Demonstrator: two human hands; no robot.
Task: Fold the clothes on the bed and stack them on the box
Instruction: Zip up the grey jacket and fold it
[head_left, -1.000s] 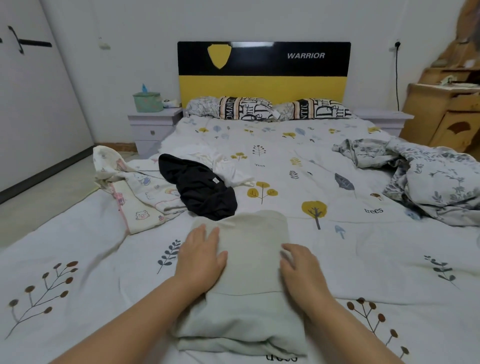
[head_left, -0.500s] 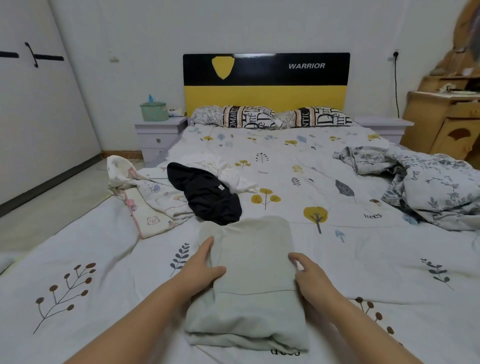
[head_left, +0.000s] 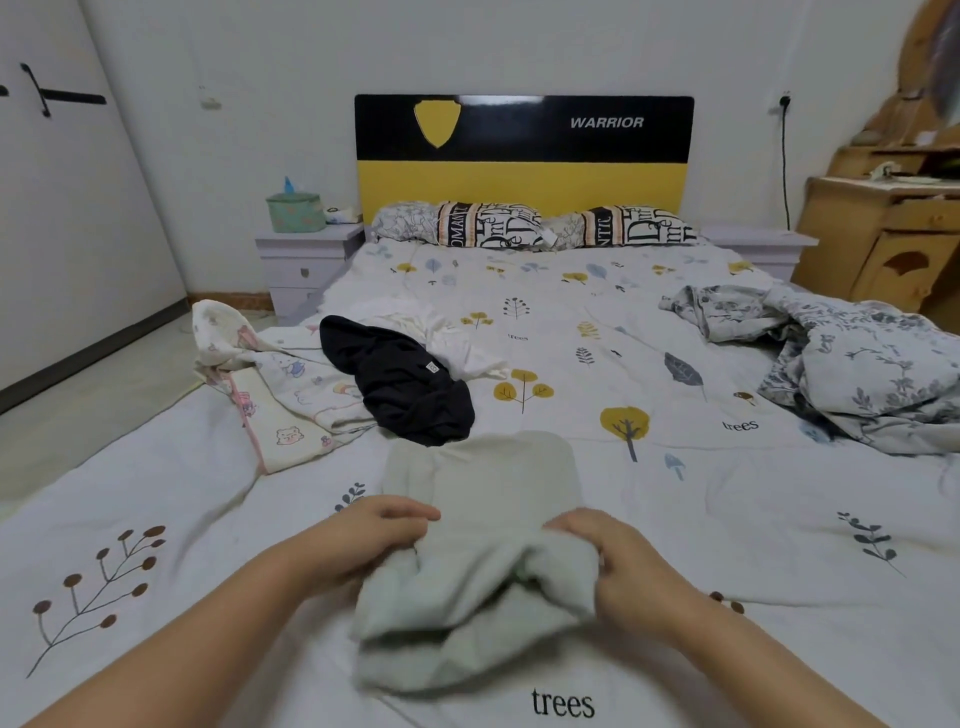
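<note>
A pale grey-green folded garment (head_left: 488, 499) lies on the bed in front of me, its near end bunched and lifted off the sheet. My left hand (head_left: 369, 540) grips its left edge with curled fingers. My right hand (head_left: 608, 551) grips the right edge the same way. Behind it lies a crumpled black garment (head_left: 400, 384), with a white garment (head_left: 447, 332) beyond and a cartoon-print piece (head_left: 280, 379) at the bed's left side. No box is in view.
The bed (head_left: 571, 312) has a tree-print sheet. A rumpled grey floral quilt (head_left: 857, 364) fills its right side. Two pillows (head_left: 488, 228) rest against the black and yellow headboard. A nightstand (head_left: 306, 260) with a green tissue box stands at the left, a wooden dresser (head_left: 883, 244) at the right.
Both hands went from pressing flat on the grey-green garment to gripping its side edges. They have drawn back toward me, and the near end is now bunched and raised.
</note>
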